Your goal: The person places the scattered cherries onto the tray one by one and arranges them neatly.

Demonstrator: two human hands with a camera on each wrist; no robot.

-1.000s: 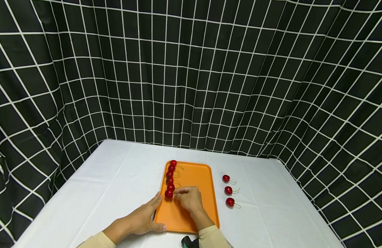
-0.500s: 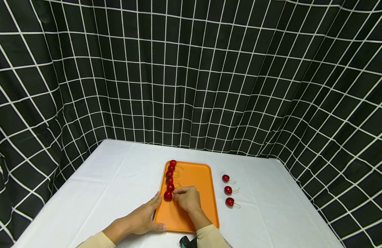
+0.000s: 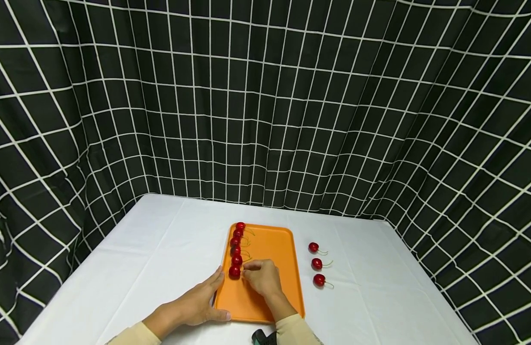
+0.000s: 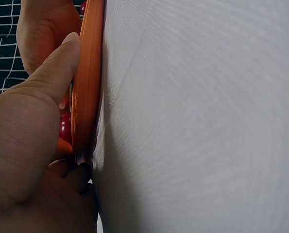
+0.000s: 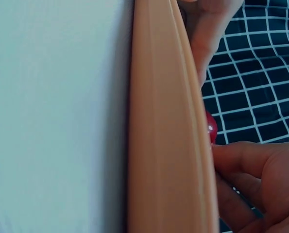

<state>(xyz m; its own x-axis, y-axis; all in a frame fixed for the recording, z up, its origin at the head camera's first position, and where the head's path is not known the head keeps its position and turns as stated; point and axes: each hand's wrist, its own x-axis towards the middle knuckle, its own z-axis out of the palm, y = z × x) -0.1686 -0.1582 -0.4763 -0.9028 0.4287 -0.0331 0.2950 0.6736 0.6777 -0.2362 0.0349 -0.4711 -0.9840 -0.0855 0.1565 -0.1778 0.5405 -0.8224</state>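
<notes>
Several red cherries (image 3: pixel 235 242) with green stems lie in a column along the left side of an orange tray (image 3: pixel 271 244) in the head view. My right hand (image 3: pixel 264 279) is over the tray, thumb and index finger pinching the stem side of the nearest cherry (image 3: pixel 234 271). That cherry sits just below the column; the stem is mostly hidden by the fingertips. My left hand (image 3: pixel 199 304) holds the tray's near left corner, thumb on the front rim and fingers along the left side. In the right wrist view the tray wall hides most of the cherries.
Three more cherries (image 3: pixel 319 280) with stems lie on the white tablecloth (image 3: pixel 368 268) to the right of the tray. A dark object (image 3: pixel 262 337) shows beside the right sleeve. A black curtain with a white grid (image 3: pixel 256 105) surrounds the table's back and sides.
The nearest cherry shifted slightly toward me and left, then a little back right, with my right hand following. My left hand and the tray stayed in place.
</notes>
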